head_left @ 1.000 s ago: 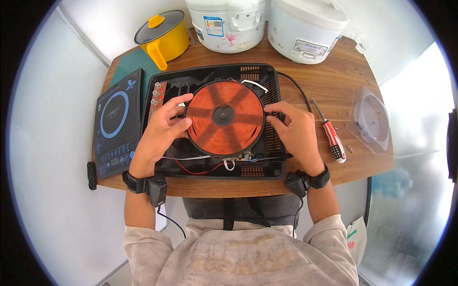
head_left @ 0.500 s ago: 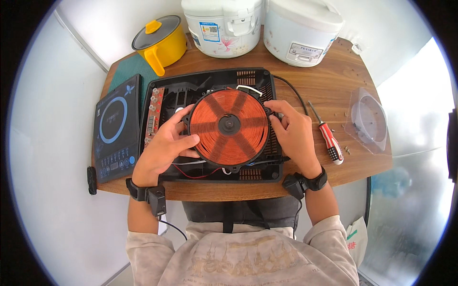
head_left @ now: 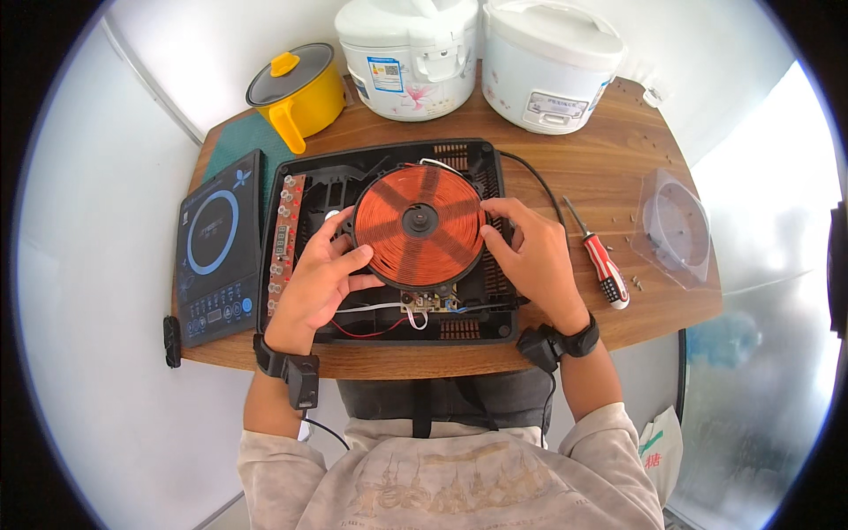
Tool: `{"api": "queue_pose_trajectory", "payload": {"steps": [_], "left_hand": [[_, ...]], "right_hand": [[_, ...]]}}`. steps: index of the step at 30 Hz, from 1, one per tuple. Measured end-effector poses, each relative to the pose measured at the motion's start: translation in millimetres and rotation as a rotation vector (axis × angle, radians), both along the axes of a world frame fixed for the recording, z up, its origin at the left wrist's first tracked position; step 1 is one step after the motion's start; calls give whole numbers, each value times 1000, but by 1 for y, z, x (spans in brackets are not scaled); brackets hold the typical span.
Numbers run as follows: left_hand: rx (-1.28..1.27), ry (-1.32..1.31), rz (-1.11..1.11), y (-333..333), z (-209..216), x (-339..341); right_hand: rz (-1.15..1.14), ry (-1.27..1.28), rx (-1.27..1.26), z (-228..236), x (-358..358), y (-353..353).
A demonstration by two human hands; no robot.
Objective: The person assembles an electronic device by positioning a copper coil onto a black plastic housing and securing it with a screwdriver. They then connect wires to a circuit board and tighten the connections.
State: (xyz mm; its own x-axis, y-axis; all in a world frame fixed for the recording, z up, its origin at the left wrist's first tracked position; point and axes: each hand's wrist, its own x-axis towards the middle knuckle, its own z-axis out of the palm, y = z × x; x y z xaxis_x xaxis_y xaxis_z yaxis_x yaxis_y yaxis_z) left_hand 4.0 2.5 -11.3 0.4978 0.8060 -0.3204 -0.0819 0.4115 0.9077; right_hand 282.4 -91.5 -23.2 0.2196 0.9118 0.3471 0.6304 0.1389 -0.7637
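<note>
- Hands are being kept on either side of the copper coil disc [head_left: 420, 226]: the left hand [head_left: 320, 281] is being pressed to its left rim, fingers spread and thumb laid along the edge.
- The right hand [head_left: 530, 258] is being curled against the disc's right rim, fingertips closed on the edge, so the disc is being gripped between both hands.
- The disc is being held over the middle of the opened black cooker base [head_left: 488, 300], which is sitting at the centre of the wooden table [head_left: 609, 168].
- Red and white wires [head_left: 375, 311] are being shown just under the disc, beside a small circuit board [head_left: 426, 303] at the near edge of the base.
- A narrow control board [head_left: 283, 243] with a row of buttons is being seen along the base's left side.
- The black glass top panel [head_left: 215, 252] is lying flat, just left of the base.
- A red-handled screwdriver [head_left: 602, 263] is lying right of the right hand, apart from it, with loose screws [head_left: 638, 283] near its handle.
- A clear plastic lid [head_left: 676, 228] is resting at the table's right edge.
- At the back, a yellow pot [head_left: 305, 93] and two white rice cookers [head_left: 481, 53] are standing in a row.
</note>
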Motion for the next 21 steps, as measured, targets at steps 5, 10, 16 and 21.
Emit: {"api": "queue_pose_trajectory", "payload": {"steps": [5,10,16,21], "left_hand": [[67,94,22,-6,2,5],[162,254,-4,-8,4,5],[286,297,-15,-5,1,3],[262,242,37,9,10,-2]], "right_hand": [[118,70,-125,9,7,-2],[103,68,-112,7,9,-5],[127,98,-108,7,9,-5],[164,237,-155,6,10,-4]]}}
